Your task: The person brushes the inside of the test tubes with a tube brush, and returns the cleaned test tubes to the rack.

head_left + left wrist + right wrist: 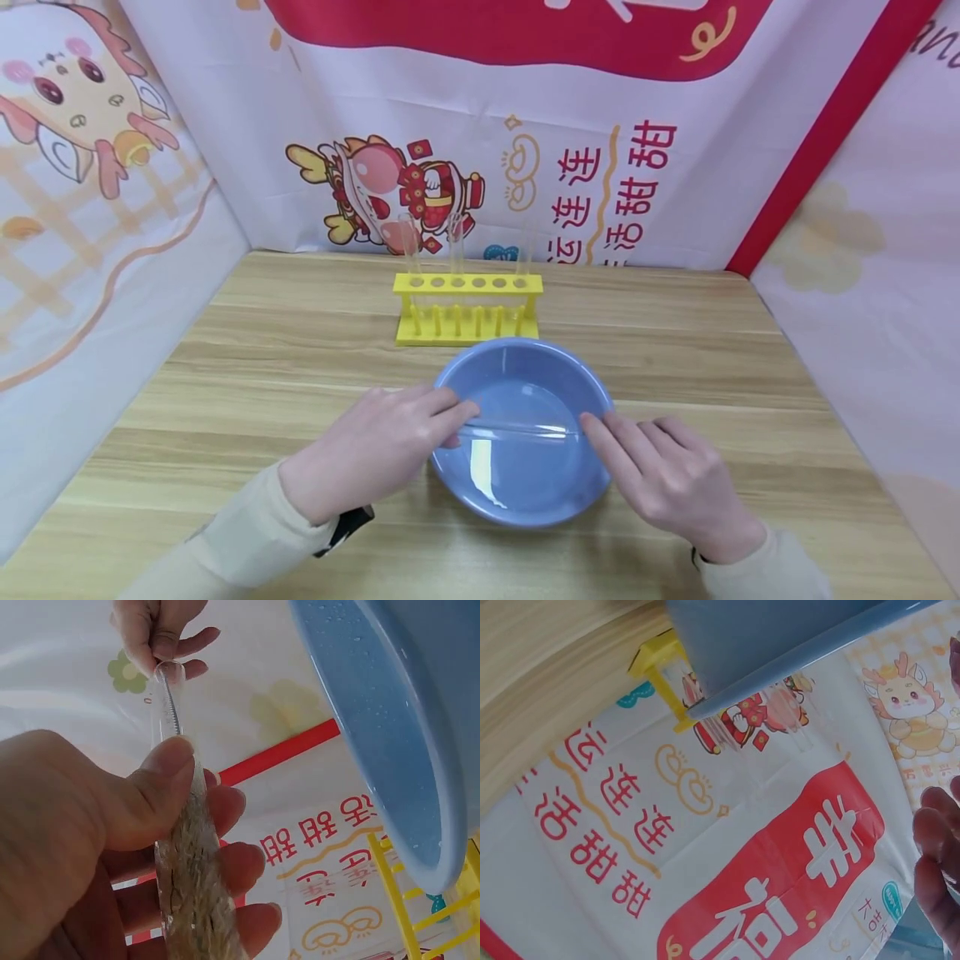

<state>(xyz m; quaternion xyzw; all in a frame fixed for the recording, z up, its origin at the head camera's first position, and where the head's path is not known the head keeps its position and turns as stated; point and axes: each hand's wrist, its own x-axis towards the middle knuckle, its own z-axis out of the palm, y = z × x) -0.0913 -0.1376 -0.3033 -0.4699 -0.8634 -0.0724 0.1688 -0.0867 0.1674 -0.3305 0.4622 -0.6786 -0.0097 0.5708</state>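
Head view: left hand (pixel 378 450) and right hand (pixel 663 483) at opposite sides of a blue basin (pixel 521 483), clear test tube (pixel 517 431) across it, yellow test-tube rack (pixel 468 290) just beyond. Left wrist view: left fingers curled round the tube, bristled brush (pixel 191 877) inside; right fingertips pinch the brush's wire stem (pixel 171 705) at the tube mouth. Right wrist view: fingers (pixel 935 847) at right edge, can't tell their hold; basin and rack partly in.
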